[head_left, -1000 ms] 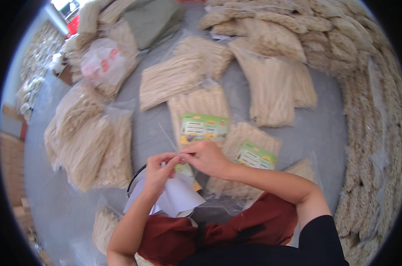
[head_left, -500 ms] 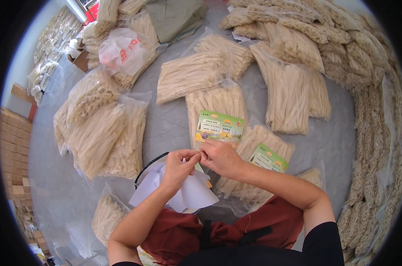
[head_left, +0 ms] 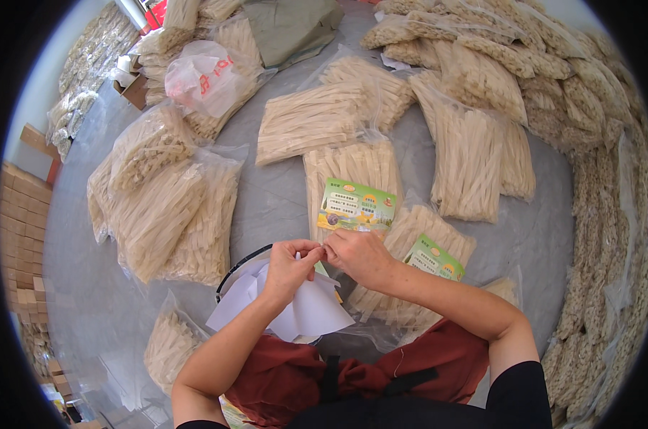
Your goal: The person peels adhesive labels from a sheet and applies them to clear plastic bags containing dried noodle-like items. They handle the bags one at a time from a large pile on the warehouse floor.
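My left hand (head_left: 293,267) and my right hand (head_left: 355,255) meet fingertip to fingertip, both pinched closed; what they hold between them is too small to make out. Just beyond them lies a clear bag of pale flat dried strips (head_left: 349,163), with a green and yellow printed card (head_left: 356,205) on its near end. Beneath my left hand, white paper sheets (head_left: 306,309) spill over a round container with a dark rim (head_left: 232,272). Under my right forearm rests another bag of strips (head_left: 428,227), carrying a similar green card (head_left: 434,257).
Bagged strips are piled at the left (head_left: 170,207), back middle (head_left: 313,118) and right (head_left: 470,157) on the grey floor sheet (head_left: 270,207). Long heaps of bagged goods (head_left: 596,250) line the right side. Stacked cardboard boxes (head_left: 22,222) stand far left.
My hands stay pinched together in nearly the same place. The view has shifted very slightly; the bags and cards lie as before.
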`<state>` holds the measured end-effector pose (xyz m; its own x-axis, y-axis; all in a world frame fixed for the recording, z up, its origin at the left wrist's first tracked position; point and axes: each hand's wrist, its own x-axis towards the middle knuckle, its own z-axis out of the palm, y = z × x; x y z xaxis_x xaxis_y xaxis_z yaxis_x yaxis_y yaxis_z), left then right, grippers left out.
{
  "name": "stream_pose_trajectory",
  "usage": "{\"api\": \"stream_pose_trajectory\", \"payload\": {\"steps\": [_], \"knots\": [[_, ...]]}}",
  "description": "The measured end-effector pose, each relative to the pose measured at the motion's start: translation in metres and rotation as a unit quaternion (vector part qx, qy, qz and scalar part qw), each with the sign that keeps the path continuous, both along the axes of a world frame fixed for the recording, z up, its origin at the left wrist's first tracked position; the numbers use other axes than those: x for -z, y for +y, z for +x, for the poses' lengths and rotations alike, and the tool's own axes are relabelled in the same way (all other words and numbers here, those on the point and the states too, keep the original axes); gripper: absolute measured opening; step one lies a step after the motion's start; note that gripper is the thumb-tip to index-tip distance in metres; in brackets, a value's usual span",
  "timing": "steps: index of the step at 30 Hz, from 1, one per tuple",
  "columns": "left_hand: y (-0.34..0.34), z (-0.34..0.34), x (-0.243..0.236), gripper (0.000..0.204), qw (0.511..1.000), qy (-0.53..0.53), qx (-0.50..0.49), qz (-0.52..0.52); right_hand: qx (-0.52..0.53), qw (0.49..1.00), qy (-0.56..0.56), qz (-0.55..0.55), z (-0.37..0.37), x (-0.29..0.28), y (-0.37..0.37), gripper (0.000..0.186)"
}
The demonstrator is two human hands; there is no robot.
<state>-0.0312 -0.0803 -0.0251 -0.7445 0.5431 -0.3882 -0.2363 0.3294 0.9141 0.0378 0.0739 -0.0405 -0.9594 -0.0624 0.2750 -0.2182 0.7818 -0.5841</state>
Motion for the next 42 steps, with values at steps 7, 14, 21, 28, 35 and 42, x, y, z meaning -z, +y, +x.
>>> {"api": "stream_pose_trajectory", "payload": {"steps": [7,14,21,28,35,42], "knots": [[-0.001,-0.004,0.003,0.011,0.998,-0.028,0.003,0.057,0.038,0.987,-0.048,-0.150,-0.003,-0.006,0.005,0.012],[-0.008,-0.010,0.004,0.011,0.994,-0.066,0.017,0.084,0.042,0.941,-0.130,-0.310,-0.006,-0.001,0.003,0.014],[-0.010,-0.019,-0.015,0.011,0.977,-0.110,0.107,0.152,0.160,0.815,-0.302,-0.468,-0.020,0.044,0.047,0.017],[-0.012,-0.015,-0.017,0.008,0.995,-0.038,0.073,0.048,0.059,0.989,0.056,-0.120,-0.017,0.008,0.028,0.032],[0.007,-0.001,-0.028,0.007,0.989,0.087,0.120,-0.006,-0.056,0.987,-0.107,-0.108,0.005,-0.021,0.011,0.030],[-0.034,-0.053,-0.050,0.046,0.902,0.343,0.188,-0.184,-0.209,0.948,-0.126,-0.207,0.004,-0.035,0.050,0.015]]}}
